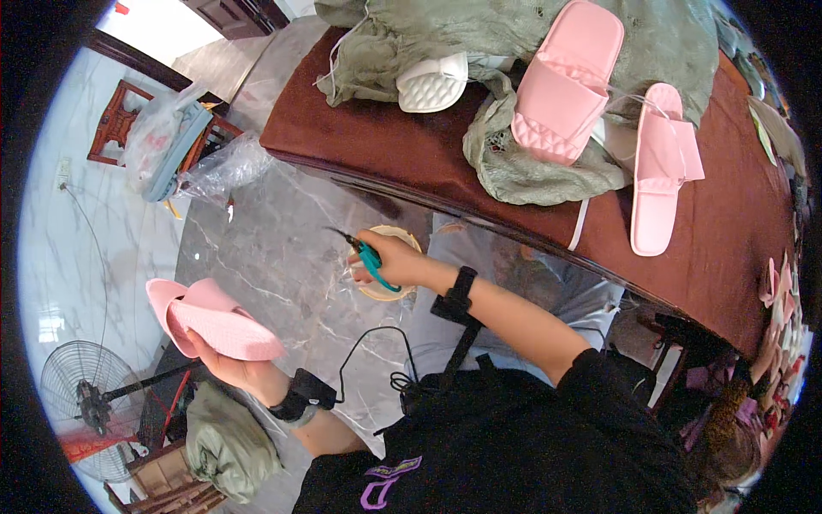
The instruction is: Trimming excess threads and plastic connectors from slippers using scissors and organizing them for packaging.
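Note:
My left hand is closed round a pink slipper, held over the grey floor at the left with its ribbed sole partly showing. My right hand grips small snips with teal handles, their dark tip pointing left. Below that hand, a round, pale-rimmed container is partly covered. On the brown-covered table lie a large pink slipper and a second pink slipper with clear cord or film across it. A white quilted slipper sits farther left.
Crumpled olive mesh cloth spreads over the table. At the left, a wooden chair stands by bagged blue slippers. A fan and an olive sack are lower left. Many slippers pile at the right.

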{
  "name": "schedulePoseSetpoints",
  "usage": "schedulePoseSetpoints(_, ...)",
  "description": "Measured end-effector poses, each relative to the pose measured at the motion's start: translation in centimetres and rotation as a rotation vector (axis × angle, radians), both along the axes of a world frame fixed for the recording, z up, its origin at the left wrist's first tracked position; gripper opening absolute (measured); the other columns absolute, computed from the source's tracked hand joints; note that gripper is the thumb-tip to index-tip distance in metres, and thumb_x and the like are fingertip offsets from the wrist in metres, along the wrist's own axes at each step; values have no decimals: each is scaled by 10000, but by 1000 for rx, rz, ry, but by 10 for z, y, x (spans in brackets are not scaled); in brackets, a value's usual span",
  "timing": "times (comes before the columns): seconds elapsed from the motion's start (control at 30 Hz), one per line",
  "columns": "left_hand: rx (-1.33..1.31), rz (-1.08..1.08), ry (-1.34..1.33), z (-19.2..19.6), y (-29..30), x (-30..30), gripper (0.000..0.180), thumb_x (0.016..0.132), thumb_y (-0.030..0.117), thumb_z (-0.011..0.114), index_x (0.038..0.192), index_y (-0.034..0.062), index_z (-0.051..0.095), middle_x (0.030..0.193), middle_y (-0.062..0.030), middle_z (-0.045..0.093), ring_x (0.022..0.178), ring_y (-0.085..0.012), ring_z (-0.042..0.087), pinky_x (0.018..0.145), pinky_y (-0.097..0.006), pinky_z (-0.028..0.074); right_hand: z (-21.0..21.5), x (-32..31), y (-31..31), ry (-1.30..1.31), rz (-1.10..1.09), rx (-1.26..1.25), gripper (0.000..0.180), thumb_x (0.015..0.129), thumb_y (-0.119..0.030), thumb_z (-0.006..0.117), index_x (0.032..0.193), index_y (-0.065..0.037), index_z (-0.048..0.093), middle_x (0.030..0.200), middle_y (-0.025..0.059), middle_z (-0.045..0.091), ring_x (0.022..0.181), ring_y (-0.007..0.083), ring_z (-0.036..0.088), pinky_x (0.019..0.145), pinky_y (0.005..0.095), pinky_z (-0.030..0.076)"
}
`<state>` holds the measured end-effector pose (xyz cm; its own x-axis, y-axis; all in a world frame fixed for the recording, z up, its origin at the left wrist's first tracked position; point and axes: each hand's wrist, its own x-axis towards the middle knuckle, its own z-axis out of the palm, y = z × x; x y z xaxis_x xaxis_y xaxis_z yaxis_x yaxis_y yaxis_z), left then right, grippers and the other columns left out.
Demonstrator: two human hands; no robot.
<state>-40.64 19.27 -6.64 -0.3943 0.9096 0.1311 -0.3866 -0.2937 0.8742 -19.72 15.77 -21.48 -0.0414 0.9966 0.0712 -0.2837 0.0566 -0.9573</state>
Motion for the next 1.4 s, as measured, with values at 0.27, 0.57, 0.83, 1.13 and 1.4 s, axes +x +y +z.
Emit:
schedulePoseSetpoints(0.27, 217, -171, 778, -24, -21, 52, 512, 887, 324, 517, 1268, -1, 412, 1240, -145, 492, 1062, -261, 532, 852, -410, 478, 47, 55, -50, -103, -98, -195, 393, 793, -126, 693, 1061, -29, 423, 1132, 115, 607, 927, 163, 616, 771, 318, 509)
schedulePoseSetpoints(0.57, -102, -788, 36, -30, -100, 187, 439, 845, 102, 559, 1233, -45, 419, 1193, -172, 507, 1055, -270, 539, 903, -399, 459, 115, 108, -230, 553, -452, -137, 463, 763, -251, 737, 970, -107, 348, 1224, 160, 503, 1100, 190, 488, 871, 311, 400)
schedulePoseSetpoints(0.83, 575, -1768, 473, 7, -174, 278, 795, 739, 195, 730, 1323, -74, 262, 1315, -222, 342, 1235, -315, 346, 1022, -392, 274, 118, 124, -355, -35, -1127, -247, 686, 549, -145, 864, 1098, -43, 464, 1063, 92, 569, 982, 149, 542, 837, 320, 459)
schedulePoseSetpoints(1.13, 458, -1008, 563, 16, -74, 306, 634, 773, 79, 659, 1309, -19, 335, 1260, -137, 422, 1170, -239, 412, 1010, -360, 302, 175, 295, -501, 552, -1714, 640, 348, 895, -183, 570, 1181, -2, 489, 1083, 85, 581, 887, 155, 577, 809, 343, 482)
schedulePoseSetpoints(1.4, 656, -1084, 1179, -23, 6, 326, 558, 726, 203, 712, 1174, -40, 484, 1013, -187, 588, 967, -285, 565, 867, -360, 425, 179, 296, -376, -193, -1313, -24, 369, 814, -87, 667, 1096, -117, 431, 1050, 99, 614, 712, 81, 558, 562, 224, 450)
